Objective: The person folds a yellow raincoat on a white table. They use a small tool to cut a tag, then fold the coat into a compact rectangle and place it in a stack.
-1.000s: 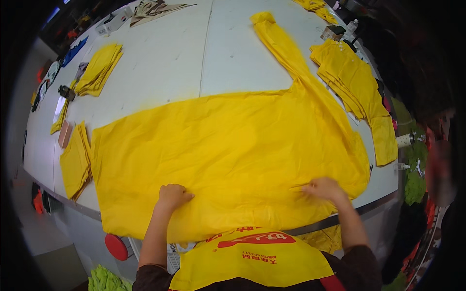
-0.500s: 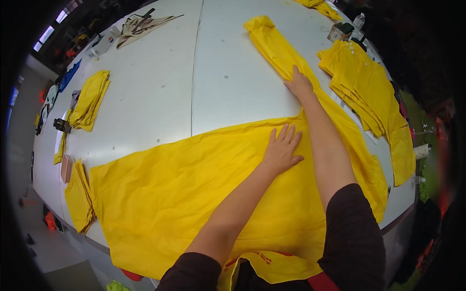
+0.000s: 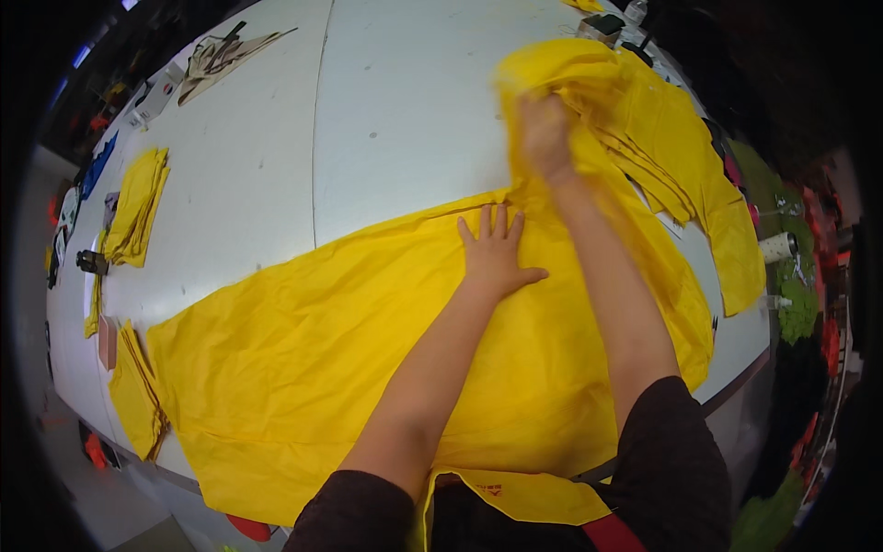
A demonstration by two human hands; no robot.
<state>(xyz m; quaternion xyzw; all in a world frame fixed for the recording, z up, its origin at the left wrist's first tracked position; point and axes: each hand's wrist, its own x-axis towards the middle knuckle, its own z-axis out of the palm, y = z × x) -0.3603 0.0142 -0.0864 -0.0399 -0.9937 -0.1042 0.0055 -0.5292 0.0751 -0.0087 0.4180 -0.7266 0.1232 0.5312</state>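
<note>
Left hand (image 3: 495, 258) flat, fingers spread, on yellow garment (image 3: 303, 368); right hand (image 3: 544, 138) (blurred) grips its sleeve (image 3: 570, 78).

Garment (image 3: 303, 368) on table (image 3: 405, 110); cloth stacks (image 3: 136, 207) left.

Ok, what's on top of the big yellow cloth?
The left hand lies flat on the cloth; the right hand grips its bunched sleeve. The table beneath is hidden where the cloth covers it.
</note>
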